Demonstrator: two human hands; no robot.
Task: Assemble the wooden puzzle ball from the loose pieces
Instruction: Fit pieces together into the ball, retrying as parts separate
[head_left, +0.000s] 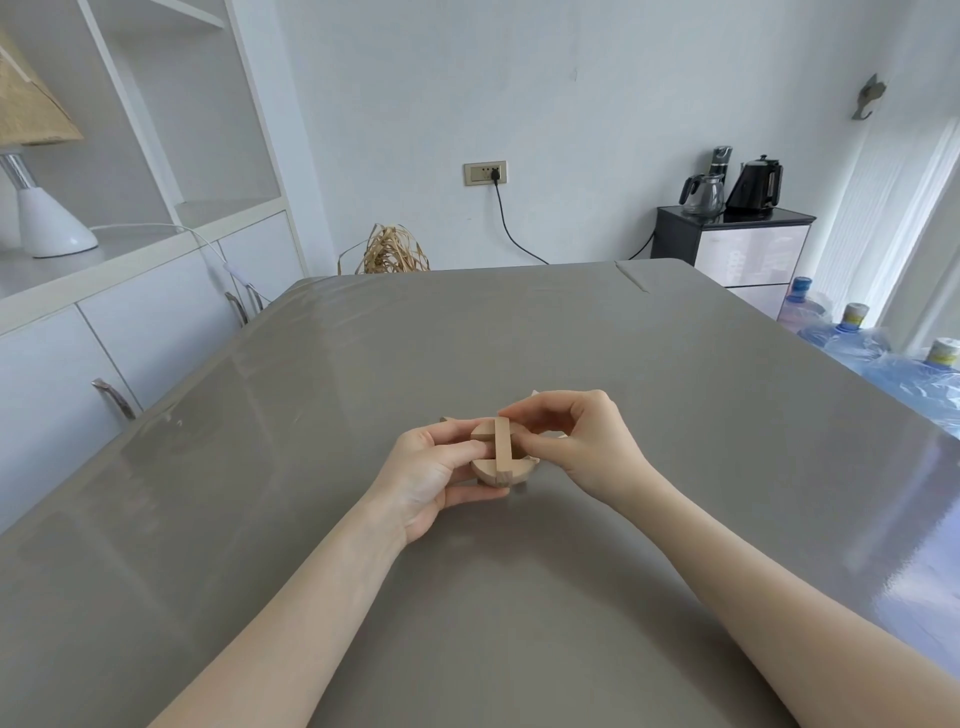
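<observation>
1. Nearest to me, both bare forearms reach forward over the grey table (519, 343) and converge on one small wooden object just above its surface.

2. My left hand (434, 470) cups the partly built puzzle ball (496, 457) from the left and from beneath. Its fingers curl under the rounded wood and its thumb presses across the top. It is closed in a grasp on the ball.

3. My right hand (576, 434) comes in from the right, wrist slightly raised, thumb and forefinger pinched on the far end of a flat wooden strip (502, 444) that sits in the ball. It is grasping that strip; the remaining fingers are curled loosely above.

4. The relation that matters: the strip's long axis runs from near to far, straight away from me, across the ball's top, splitting the rounded faces left and right. The ball lies between the two hands, touching both. The right hand is the working one, and I judge the next move is to seat or slide the strip along that near-to-far line while the left hand steadies.

5. Just beyond the hands, loose pieces (535, 396) peek out, mostly hidden by the fingers; I cannot tell how many remain.

6. Beyond them the table is bare up to the pale wall.
</observation>
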